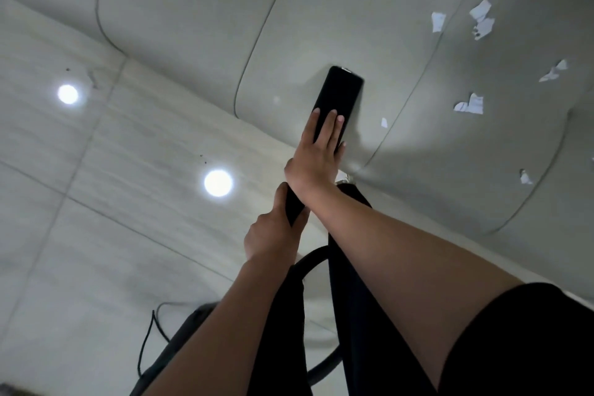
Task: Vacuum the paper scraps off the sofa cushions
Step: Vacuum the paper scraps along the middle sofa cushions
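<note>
On the sofa cushion point(289, 26), the right hand point(316, 154) presses flat-fingered on the vacuum nozzle point(337, 90), the left hand point(270, 235) grips its wand point(294, 206), and many paper scraps point(469, 104) lie uncollected rightward.

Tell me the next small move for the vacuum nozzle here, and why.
Probably slide the nozzle rightward to the small scrap lying nearest it. The nozzle rests on the cushion, and most scraps lie to its right. The right hand presses flat on it and the left hand grips the wand, ready to steer.
</note>
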